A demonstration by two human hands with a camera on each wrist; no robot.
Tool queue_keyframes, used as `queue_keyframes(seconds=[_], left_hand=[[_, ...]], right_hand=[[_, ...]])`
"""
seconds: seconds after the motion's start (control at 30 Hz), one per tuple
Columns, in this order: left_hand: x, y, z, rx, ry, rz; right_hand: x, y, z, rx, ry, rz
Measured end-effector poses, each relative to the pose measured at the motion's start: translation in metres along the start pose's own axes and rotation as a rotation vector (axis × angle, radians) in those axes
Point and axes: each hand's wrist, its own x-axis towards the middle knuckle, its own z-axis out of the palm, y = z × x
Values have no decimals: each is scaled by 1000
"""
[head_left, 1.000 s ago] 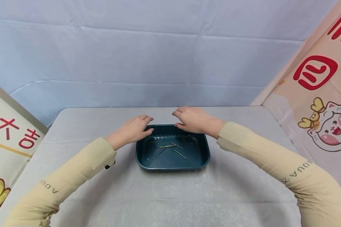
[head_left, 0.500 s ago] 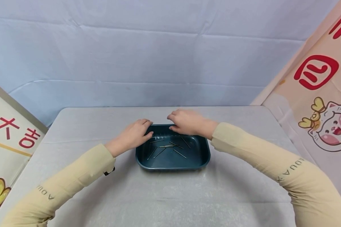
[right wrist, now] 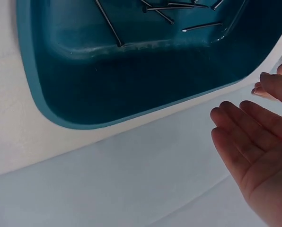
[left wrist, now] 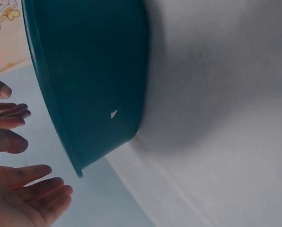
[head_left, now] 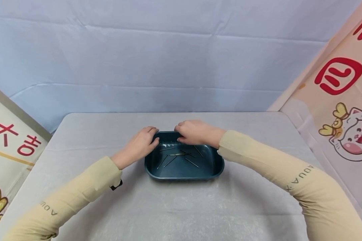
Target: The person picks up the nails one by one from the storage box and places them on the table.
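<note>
A dark teal plastic tub (head_left: 184, 174) with rounded corners rests on the table, and several loose metal nails (head_left: 192, 162) lie scattered across its floor. My left hand (head_left: 141, 142) hovers by the tub's far left corner. In the left wrist view its relaxed fingers (left wrist: 41, 189) hold nothing and stand clear of the rim. Over the far rim, right of centre, is my right hand (head_left: 196, 132). Its palm and lightly bent fingers (right wrist: 245, 127) show in the right wrist view, beyond the rim, also holding nothing.
A grey-white cloth covers the table (head_left: 181, 207). Pale fabric (head_left: 144, 60) hangs behind its far edge. Printed banners stand at the right (head_left: 344, 100) and left (head_left: 15, 144) sides.
My right hand has moved left and a little toward me, lower over the far rim. The left hand has shifted slightly left. Tub and nails keep their places.
</note>
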Motion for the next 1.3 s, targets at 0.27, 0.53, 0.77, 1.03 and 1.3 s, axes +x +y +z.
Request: queue_keyframes(seconds=[0.27,0.53,0.77,1.03,1.3], left_hand=[[-2,-3,6,-64,40,-51],[-2,-6,14,-89,69,-53],[-4,-9,22,-131,98,-71],[-7,-11,30,-165,144,-84],[-14,-10,36,-183,188,-97]], right_hand=[[9,-3,8,25,-27,-28],[18,-3,17,36,-72,-16],[24,-3,25,59,-76,-29],[27,-6,30,53,-75,-52],[30,-5,37,73,-87,-53]])
